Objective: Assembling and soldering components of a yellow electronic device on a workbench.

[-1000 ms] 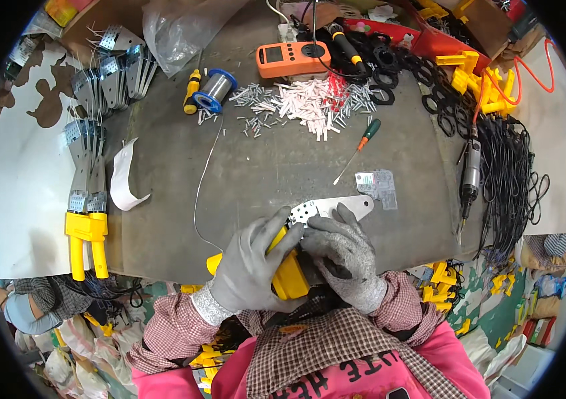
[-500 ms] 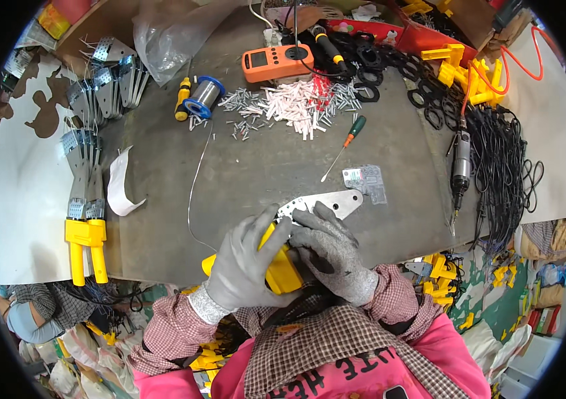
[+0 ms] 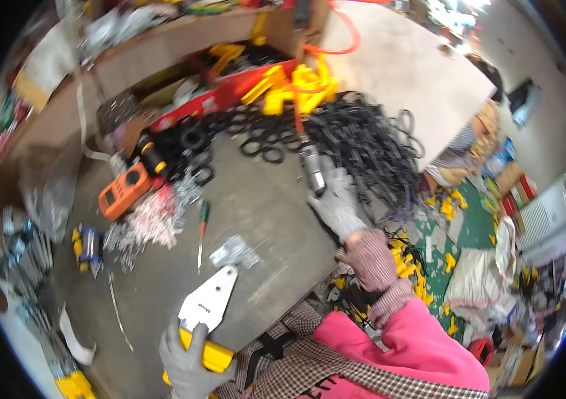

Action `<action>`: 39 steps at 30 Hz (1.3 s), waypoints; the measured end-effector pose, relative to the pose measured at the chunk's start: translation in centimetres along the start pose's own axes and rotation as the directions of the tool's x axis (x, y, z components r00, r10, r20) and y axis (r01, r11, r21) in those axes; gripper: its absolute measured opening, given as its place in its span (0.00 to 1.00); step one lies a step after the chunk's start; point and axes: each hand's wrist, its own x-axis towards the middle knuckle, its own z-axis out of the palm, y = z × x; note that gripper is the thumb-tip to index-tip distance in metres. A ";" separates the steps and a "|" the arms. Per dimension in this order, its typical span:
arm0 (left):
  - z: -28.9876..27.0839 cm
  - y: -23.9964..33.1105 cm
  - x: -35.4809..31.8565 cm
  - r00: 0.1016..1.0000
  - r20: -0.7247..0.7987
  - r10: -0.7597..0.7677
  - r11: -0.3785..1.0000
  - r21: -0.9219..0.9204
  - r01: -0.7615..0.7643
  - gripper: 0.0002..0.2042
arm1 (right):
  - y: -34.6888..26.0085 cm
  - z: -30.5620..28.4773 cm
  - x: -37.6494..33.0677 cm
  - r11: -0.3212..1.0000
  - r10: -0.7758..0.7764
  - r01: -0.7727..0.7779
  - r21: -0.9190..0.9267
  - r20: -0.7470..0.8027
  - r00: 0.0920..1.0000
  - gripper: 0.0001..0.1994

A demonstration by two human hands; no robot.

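In my left hand (image 3: 193, 366), gloved in grey, is a yellow plastic handle (image 3: 215, 357). A flat silver metal plate (image 3: 208, 300) with holes extends from it, pointing away over the table. My left fingers are closed around the handle. My right hand (image 3: 337, 203), in the same kind of glove, is stretched far out to the right. It is right against a silver and black power screwdriver (image 3: 312, 167) on an orange-red cord. The right fingers are blurred, so I cannot see whether they grip it; the tool's tip is hidden.
A heap of black cables (image 3: 363, 143) lies just beyond my right hand. Black rings (image 3: 263, 149) and yellow plastic parts (image 3: 306, 86) are at the back. A green-handled screwdriver (image 3: 203, 223), a clear packet (image 3: 235, 253), pale pink sleeves (image 3: 156, 219) and an orange meter (image 3: 125, 191) lie on the table.
My view has swung to the right. My right hand has left the yellow handle and reached out to the power screwdriver. My left hand keeps hold of the handle with its metal plate.
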 end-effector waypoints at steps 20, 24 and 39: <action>-0.4 -1.4 -0.3 0.996 0.044 -0.081 0.997 -0.005 0.081 0.37 | -15.7 4.7 -10.1 -0.739 -0.478 -0.652 0.170 0.549 0.685 0.14; -0.2 -1.8 -0.2 0.997 0.045 -0.062 0.998 -0.027 0.063 0.37 | -16.0 3.9 -10.5 -0.731 -0.479 -0.649 0.212 0.518 0.709 0.14; 0.1 -2.4 -0.2 0.996 0.072 -0.057 0.997 -0.049 0.060 0.39 | -16.3 4.3 -10.7 -0.692 -0.539 -0.686 0.226 0.470 0.699 0.16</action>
